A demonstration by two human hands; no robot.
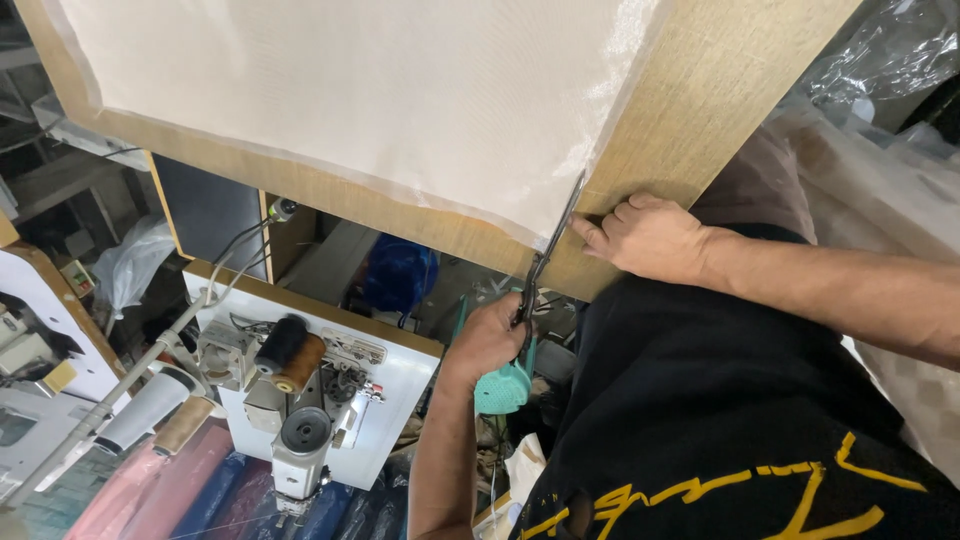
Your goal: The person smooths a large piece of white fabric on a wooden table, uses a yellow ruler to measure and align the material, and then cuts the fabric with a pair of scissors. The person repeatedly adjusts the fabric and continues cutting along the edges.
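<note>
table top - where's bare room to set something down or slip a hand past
Bare wood table runs between the cream fabric edge and the right hand. Crowded at the table corner: scissors in the left hand cut there. The sewing machine top is cluttered with thread spools.

Sewing workshop: sewing machine (300, 400), thread spools (288, 352), fabric (400, 90).

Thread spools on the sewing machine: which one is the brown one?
The brown spool is the lower right of the two lying side by side on the white machine; the black spool lies against it on the upper left.
</note>
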